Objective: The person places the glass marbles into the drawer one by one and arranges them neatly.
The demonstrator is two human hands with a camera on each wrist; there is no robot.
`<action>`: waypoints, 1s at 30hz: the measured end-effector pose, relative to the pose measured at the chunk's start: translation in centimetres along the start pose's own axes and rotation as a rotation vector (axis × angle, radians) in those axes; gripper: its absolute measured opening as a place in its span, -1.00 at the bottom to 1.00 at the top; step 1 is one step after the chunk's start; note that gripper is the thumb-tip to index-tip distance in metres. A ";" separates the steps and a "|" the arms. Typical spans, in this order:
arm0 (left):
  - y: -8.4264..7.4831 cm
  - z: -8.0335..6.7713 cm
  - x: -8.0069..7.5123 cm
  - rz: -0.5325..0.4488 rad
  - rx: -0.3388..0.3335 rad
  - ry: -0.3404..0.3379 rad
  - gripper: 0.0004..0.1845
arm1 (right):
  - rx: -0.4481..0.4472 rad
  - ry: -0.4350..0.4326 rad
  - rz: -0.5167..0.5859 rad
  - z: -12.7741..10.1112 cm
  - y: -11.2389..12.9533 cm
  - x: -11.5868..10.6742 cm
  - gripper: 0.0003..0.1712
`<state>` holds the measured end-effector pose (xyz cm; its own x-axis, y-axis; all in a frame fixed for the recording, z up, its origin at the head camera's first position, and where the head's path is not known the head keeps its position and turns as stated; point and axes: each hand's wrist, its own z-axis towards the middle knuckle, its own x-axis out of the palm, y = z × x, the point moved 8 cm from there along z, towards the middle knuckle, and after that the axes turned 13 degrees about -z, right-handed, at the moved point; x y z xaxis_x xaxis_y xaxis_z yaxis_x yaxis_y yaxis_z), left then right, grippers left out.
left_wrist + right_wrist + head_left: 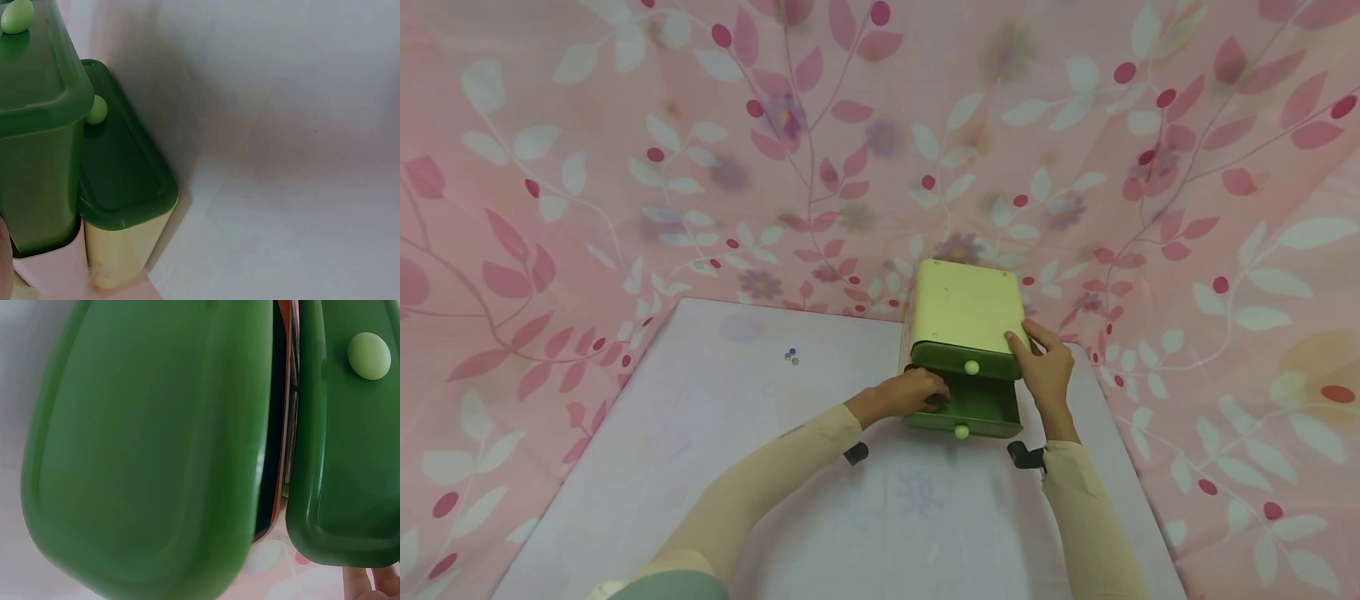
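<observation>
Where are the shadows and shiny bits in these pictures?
Head view: the open drawer looks dark inside; left wrist view: a soft grey shadow lies on the tabletop beside a closed drawer; right wrist view: pale shine runs along the open drawer's rounded edge.

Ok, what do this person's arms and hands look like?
The left sleeve is beige, with a dark marking too small to read and green fabric at its upper end; the right sleeve is plain beige. The left hand and right hand are bare, each with a black fitting close by.
</observation>
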<state>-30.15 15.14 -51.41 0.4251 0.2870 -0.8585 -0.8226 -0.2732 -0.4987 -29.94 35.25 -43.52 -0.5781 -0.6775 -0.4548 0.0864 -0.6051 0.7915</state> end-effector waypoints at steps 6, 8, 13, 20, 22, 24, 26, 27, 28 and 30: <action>0.0 0.0 0.0 0.004 -0.004 0.001 -0.71 | -0.001 0.000 0.012 -0.1 0.0 0.0 -0.51; 0.1 0.0 0.1 0.005 -0.004 0.001 -0.71 | -0.002 0.001 0.018 -0.1 0.0 0.0 -0.51; 0.0 -0.1 0.1 0.013 0.001 0.000 -0.71 | -0.005 0.002 0.020 -0.1 0.0 0.0 -0.51; 0.0 -0.1 0.0 0.023 -0.004 -0.001 -0.70 | -0.002 0.005 0.020 -0.1 0.0 0.1 -0.51; 0.0 -0.1 0.0 0.024 -0.001 -0.004 -0.70 | 0.000 0.006 0.020 -0.1 0.0 0.0 -0.51; -0.1 -0.1 -0.1 0.024 0.001 -0.007 -0.70 | 0.001 0.007 0.021 -0.1 0.1 0.0 -0.51; -0.1 -0.2 -0.1 0.022 0.003 -0.009 -0.70 | 0.001 0.007 0.016 -0.1 0.1 0.0 -0.50; -0.1 -0.2 -0.1 0.022 0.004 -0.009 -0.71 | 0.002 0.008 0.015 -0.1 0.1 0.1 -0.50; -0.1 -0.2 0.0 0.022 0.004 -0.009 -0.71 | 0.002 0.009 0.011 -0.1 0.1 0.1 -0.50; -0.1 -0.3 0.0 0.018 0.004 -0.010 -0.71 | 0.000 0.010 0.009 -0.1 0.1 0.1 -0.50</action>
<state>-29.97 14.93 -51.35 0.4067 0.2910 -0.8660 -0.8314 -0.2751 -0.4829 -29.90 35.08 -43.48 -0.5692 -0.6869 -0.4519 0.0912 -0.5989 0.7956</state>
